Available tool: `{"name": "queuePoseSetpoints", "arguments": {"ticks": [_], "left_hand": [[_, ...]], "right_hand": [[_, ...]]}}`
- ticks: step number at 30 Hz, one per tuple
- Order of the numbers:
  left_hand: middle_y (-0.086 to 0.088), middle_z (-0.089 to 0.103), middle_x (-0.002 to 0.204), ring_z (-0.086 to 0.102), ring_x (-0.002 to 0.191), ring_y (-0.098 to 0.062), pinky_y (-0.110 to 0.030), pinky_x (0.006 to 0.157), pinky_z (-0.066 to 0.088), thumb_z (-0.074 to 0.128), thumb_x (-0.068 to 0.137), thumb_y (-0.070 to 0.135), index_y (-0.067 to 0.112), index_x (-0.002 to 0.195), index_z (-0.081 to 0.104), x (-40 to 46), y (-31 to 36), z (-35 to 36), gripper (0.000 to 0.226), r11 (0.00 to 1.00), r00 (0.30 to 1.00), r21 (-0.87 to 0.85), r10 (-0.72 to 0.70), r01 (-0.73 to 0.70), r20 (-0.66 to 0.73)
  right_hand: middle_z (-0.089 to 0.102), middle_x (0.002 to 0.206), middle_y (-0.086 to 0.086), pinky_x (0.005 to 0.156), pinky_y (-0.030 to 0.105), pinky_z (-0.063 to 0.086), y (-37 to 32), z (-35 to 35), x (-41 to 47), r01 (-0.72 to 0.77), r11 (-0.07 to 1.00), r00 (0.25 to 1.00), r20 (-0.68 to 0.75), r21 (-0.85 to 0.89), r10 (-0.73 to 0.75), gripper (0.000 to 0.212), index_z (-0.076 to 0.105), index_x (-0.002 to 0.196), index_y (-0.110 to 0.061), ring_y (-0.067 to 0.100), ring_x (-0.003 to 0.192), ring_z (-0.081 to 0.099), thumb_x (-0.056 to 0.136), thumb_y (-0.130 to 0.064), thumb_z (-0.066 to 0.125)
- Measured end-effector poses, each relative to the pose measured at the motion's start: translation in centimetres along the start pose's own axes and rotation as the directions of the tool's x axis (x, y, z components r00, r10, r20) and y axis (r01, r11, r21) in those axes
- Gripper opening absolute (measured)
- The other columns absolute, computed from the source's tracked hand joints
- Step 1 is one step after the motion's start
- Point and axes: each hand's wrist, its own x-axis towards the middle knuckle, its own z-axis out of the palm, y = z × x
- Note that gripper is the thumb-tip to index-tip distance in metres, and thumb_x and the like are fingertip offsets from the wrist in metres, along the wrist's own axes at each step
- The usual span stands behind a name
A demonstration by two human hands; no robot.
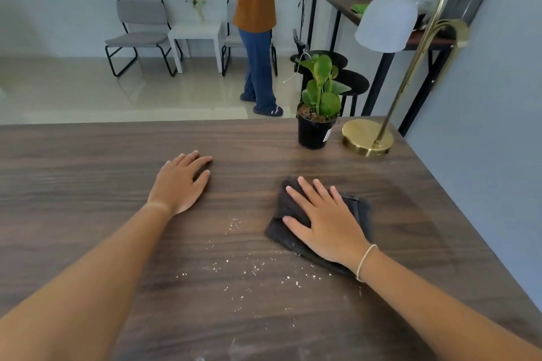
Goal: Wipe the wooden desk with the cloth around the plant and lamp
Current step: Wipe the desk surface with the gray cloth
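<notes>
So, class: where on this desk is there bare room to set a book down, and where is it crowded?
Bare wood lies left of the left hand, out to the desk edge, and along the far edge left of the plant. The far right corner is crowded: plant and lamp stand close together. The right hand presses the cloth; crumbs lie nearer.
</notes>
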Motion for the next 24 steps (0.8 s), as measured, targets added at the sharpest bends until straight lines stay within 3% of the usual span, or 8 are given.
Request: {"name": "queuePoseSetpoints", "arguments": {"ticks": [4,7,9,12,14,17,21,24], "left_hand": [[0.0,0.028,0.154,0.02,0.143,-0.026,-0.041,0.116,0.013,0.033,0.097,0.035,0.03,0.14,0.037,0.3,-0.4,0.6,0.044,0.999,1.0,0.044,-0.007,0.007,0.012],[0.001,0.026,0.155,0.018,0.143,-0.026,-0.042,0.116,0.012,0.031,0.097,0.036,0.031,0.141,0.034,0.6,-0.1,0.4,0.045,0.998,1.0,0.067,0.005,-0.005,0.007],[0.001,0.024,0.155,0.017,0.143,-0.026,-0.042,0.116,0.011,0.03,0.097,0.037,0.031,0.142,0.032,0.8,0.1,0.3,0.046,0.997,1.0,0.079,0.012,-0.014,0.023],[0.0,0.021,0.156,0.015,0.144,-0.026,-0.042,0.116,0.01,0.027,0.097,0.038,0.031,0.144,0.028,0.4,-0.3,0.8,0.047,0.994,0.998,0.109,-0.018,0.012,0.061],[0.001,0.02,0.156,0.013,0.144,-0.026,-0.042,0.116,0.009,0.026,0.097,0.039,0.032,0.144,0.027,0.4,-0.5,0.8,0.048,0.994,0.997,0.112,-0.021,0.013,0.075],[0.001,0.017,0.157,0.011,0.145,-0.025,-0.04,0.117,0.007,0.024,0.098,0.039,0.031,0.145,0.024,1.0,0.3,0.8,0.049,0.995,0.996,0.098,0.0,-0.009,0.088],[0.002,0.016,0.157,0.01,0.145,-0.023,-0.037,0.117,0.006,0.025,0.098,0.037,0.029,0.146,0.023,-0.4,0.0,0.8,0.048,0.997,0.996,0.079,-0.014,0.008,0.086],[0.002,0.015,0.157,0.01,0.145,-0.022,-0.036,0.117,0.006,0.026,0.099,0.034,0.027,0.146,0.023,-1.7,-0.8,0.2,0.048,0.998,0.994,0.054,0.018,-0.024,0.105]], "right_hand": [[0.007,0.158,-0.002,0.116,0.04,0.002,5.2,-1.8,3.1,-0.223,0.974,0.975,-0.018,-0.047,0.223,0.057,0.012,0.146,-0.03,0.023,0.144,0.005,0.094,-0.051,0.019],[0.01,0.157,0.005,0.116,0.043,0.005,4.3,-2.2,6.5,-0.318,0.947,0.947,-0.056,-0.054,0.315,0.056,0.015,0.147,-0.019,0.028,0.143,0.007,0.096,-0.042,0.022],[0.009,0.157,0.006,0.116,0.042,0.005,2.9,-2.2,7.0,-0.275,0.961,0.961,-0.054,-0.026,0.273,0.057,0.015,0.147,-0.015,0.027,0.144,0.006,0.096,-0.04,0.022],[0.007,0.157,-0.001,0.114,0.032,-0.001,0.9,-0.6,4.2,0.001,1.0,1.0,-0.002,0.012,-0.001,0.057,0.014,0.147,-0.02,0.019,0.144,0.004,0.096,-0.044,0.022],[0.005,0.156,-0.008,0.112,0.026,-0.005,0.5,-0.2,1.8,0.104,0.993,0.994,-0.013,0.056,-0.104,0.056,0.013,0.147,-0.026,0.012,0.143,0.001,0.095,-0.047,0.02],[0.007,0.156,-0.01,0.112,0.026,-0.004,2.1,-1.0,2.2,0.058,0.996,0.998,-0.008,0.07,-0.057,0.053,0.014,0.146,-0.028,0.011,0.143,0.003,0.096,-0.044,0.023],[0.006,0.158,0.0,0.116,0.038,0.002,-0.1,-1.4,6.8,-0.13,0.992,0.991,0.034,0.01,0.129,0.054,0.012,0.147,-0.02,0.023,0.144,0.004,0.098,-0.04,0.022],[0.005,0.158,0.002,0.117,0.039,0.002,-5.9,-0.3,7.4,-0.034,0.999,0.998,0.058,0.028,0.032,0.056,0.012,0.147,-0.018,0.024,0.144,0.003,0.097,-0.041,0.023]]}}
